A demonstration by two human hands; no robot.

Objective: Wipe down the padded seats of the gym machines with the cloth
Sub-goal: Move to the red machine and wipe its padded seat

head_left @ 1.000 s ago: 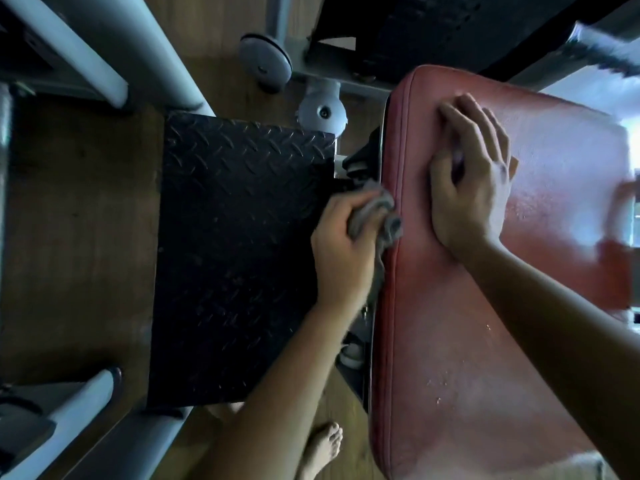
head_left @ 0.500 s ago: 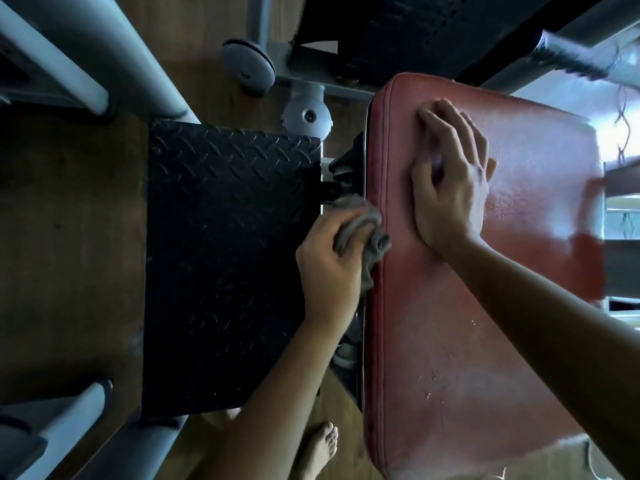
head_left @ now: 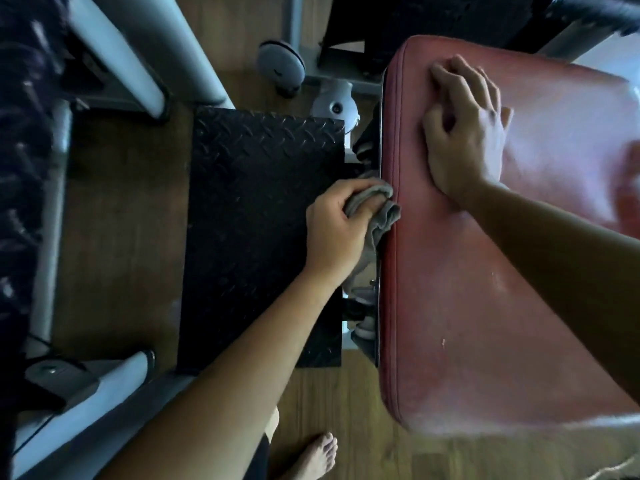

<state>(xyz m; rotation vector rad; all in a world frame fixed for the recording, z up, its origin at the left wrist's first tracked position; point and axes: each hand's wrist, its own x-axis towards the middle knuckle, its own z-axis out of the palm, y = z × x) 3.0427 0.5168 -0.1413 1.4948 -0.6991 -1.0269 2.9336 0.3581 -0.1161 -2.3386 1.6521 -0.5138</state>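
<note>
A worn red padded seat (head_left: 467,306) fills the right half of the view. My left hand (head_left: 337,230) grips a bunched grey cloth (head_left: 379,216) and holds it against the seat's left side edge, about midway along. My right hand (head_left: 464,133) rests palm down on the far part of the seat top, fingers slightly bent toward the far left corner. Part of the cloth hangs down behind the seat edge.
A black diamond-plate footplate (head_left: 259,220) lies left of the seat on the wooden floor (head_left: 121,237). Pale grey machine frame tubes (head_left: 114,60) cross the far left and near left. Round grey feet (head_left: 280,65) stand at the far middle. My bare foot (head_left: 317,455) shows below.
My left hand and the cloth have slid slightly nearer along the seat's left edge. The right hand has stayed on the far part of the seat. The view has shifted a little.
</note>
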